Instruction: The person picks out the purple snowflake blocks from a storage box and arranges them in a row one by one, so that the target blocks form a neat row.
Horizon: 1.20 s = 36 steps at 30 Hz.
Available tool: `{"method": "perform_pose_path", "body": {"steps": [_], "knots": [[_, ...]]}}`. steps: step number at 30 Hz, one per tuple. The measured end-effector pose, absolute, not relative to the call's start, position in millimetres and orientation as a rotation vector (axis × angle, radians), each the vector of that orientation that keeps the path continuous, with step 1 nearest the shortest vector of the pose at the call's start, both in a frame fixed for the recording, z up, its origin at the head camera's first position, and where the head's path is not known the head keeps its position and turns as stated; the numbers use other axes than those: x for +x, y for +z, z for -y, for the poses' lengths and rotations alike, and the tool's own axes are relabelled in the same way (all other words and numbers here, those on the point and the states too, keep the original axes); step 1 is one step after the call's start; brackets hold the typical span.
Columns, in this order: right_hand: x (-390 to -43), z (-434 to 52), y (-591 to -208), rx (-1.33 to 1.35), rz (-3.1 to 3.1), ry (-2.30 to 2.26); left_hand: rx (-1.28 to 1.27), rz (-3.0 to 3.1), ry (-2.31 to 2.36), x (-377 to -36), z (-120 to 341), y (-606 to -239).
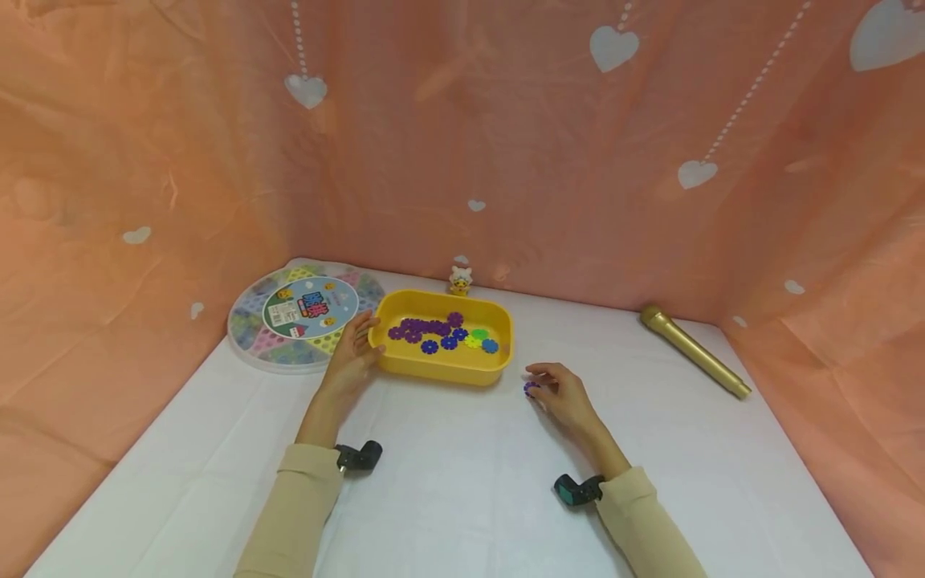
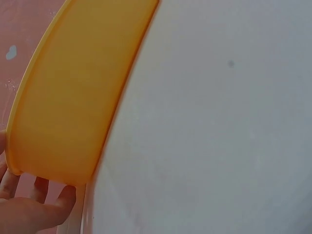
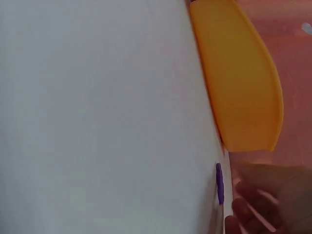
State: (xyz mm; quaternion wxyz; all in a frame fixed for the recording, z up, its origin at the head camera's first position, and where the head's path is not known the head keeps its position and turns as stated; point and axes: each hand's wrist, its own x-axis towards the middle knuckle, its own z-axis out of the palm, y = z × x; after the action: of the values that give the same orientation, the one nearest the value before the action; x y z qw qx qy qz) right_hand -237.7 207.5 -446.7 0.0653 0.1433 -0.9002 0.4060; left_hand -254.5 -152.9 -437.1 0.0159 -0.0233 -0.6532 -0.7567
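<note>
My left hand point(image 1: 352, 357) holds the left end of a yellow plastic basin point(image 1: 441, 371), fingers at its rim and thumb on the near side. Inside the basin lie purple notched discs point(image 1: 433, 327), several dark blue ones point(image 1: 429, 347), a light blue disc point(image 1: 490, 346) and green-yellow ones point(image 1: 473, 341). To the right of the basin, my right hand point(image 1: 567, 397) is at a single purple-blue notched disc point(image 1: 530, 390) low over the table. In the right wrist view this disc point(image 3: 220, 183) appears edge-on, with a small gap between it and the loosely bent fingers point(image 3: 241, 209).
A round Chinese-checkers-style board in clear packaging point(image 1: 249, 333) lies at the back left. Behind the basin stands a small figurine point(image 1: 460, 281). A gold microphone point(image 1: 697, 353) lies at the right. An orange-pink curtain point(image 1: 462, 160) borders the white table point(image 1: 433, 482).
</note>
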Motion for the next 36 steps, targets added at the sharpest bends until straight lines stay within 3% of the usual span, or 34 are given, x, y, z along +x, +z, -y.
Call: {"method": "perform_pose_path", "body": {"steps": [14, 36], "knots": [[-280.0, -158.7, -397.2, 0.498, 2.514, 1.383, -0.002, 2.082, -2.319, -259.0, 161.1, -431.9], [-317.4, -83.8, -403.1, 0.551, 2.732, 1.541, 0.042, 2.061, -2.396, -255.1, 155.5, -435.2]]}}
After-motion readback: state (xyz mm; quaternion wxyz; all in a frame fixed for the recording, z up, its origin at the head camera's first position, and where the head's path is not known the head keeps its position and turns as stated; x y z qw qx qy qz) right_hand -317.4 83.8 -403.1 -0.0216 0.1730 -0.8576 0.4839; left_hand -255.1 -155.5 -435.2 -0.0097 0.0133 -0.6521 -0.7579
